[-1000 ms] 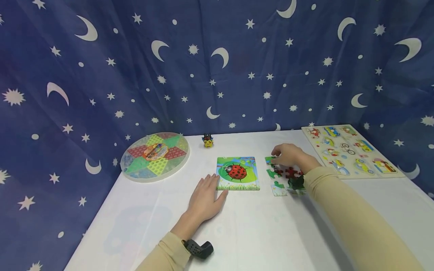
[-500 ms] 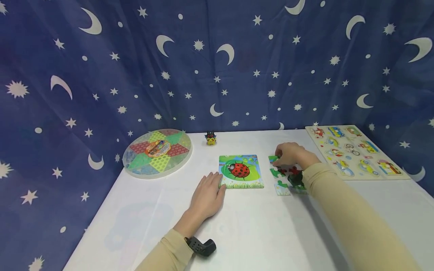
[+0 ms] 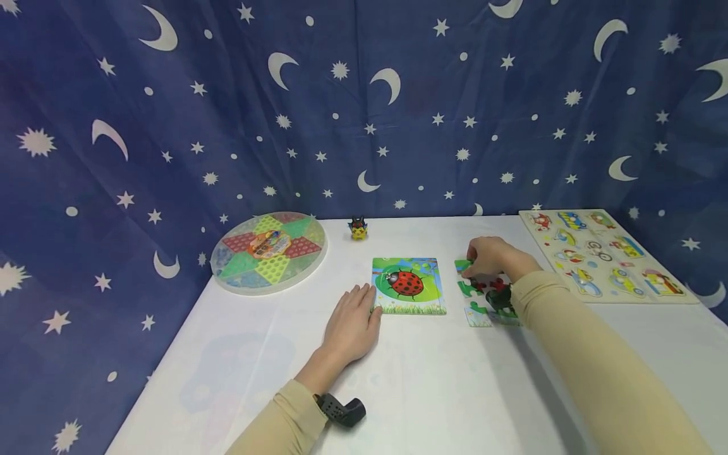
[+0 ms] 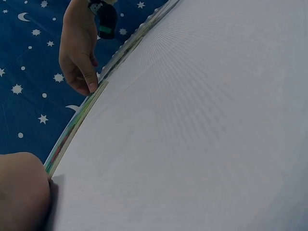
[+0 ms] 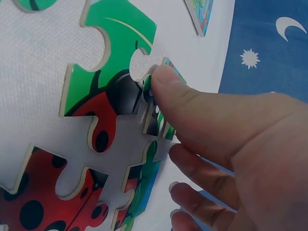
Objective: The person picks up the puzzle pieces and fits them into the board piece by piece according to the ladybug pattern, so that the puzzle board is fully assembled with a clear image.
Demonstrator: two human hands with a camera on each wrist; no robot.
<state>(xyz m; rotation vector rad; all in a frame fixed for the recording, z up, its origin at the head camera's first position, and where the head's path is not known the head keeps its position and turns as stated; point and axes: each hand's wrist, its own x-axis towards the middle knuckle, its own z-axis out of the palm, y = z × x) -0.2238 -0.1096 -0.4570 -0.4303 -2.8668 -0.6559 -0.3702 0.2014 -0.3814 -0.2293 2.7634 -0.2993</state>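
A square ladybug picture board (image 3: 406, 284) lies flat in the middle of the table. My left hand (image 3: 352, 325) rests palm down with its fingertips at the board's left edge. To the right of the board, my right hand (image 3: 491, 256) bends over loose jigsaw pieces. In the right wrist view, its thumb pinches a small jigsaw piece (image 5: 163, 126), partly hidden behind the thumb. Beside that lie a green, red and black piece (image 5: 120, 38) and a red piece with black spots (image 5: 43, 192). More pieces (image 3: 478, 316) are partly covered by my right wrist and its camera.
A round star-patterned game board (image 3: 264, 253) lies at the back left, near a small yellow and black toy figure (image 3: 358, 229). At the back right is a wooden puzzle board with vehicle pictures (image 3: 603, 253). A blue moon-and-star curtain (image 3: 318, 139) hangs behind the table.
The whole head view has shifted slightly. My right hand stays over the top left of the loose pieces, and my left hand remains at the ladybug board's left edge.
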